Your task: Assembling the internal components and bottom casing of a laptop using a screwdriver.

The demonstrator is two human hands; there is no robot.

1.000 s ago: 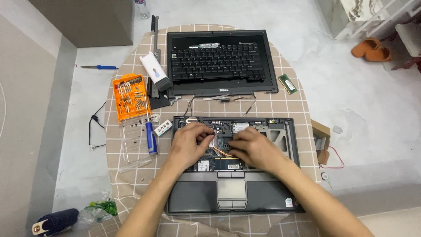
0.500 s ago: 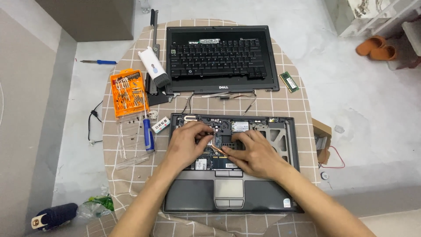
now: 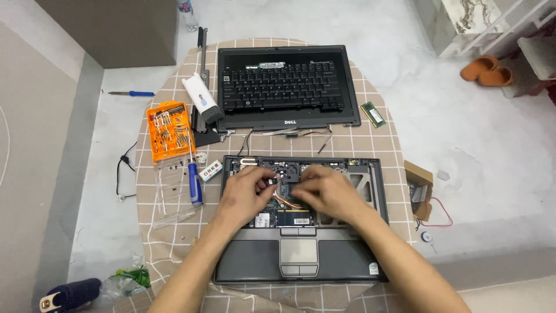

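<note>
Laptop base, opened, lies at the near edge of the checked-cloth table, circuit board exposed. Left hand and right hand both rest inside it, fingers curled together over a small part, possibly pinching it; the grip is hidden. Blue screwdriver lies just left; detached keyboard panel toward the far edge.

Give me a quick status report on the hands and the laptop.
Left hand and right hand both inside the opened laptop base, fingers on the inner parts. Detached keyboard lies behind. Blue screwdriver at left, nothing blocking.
</note>
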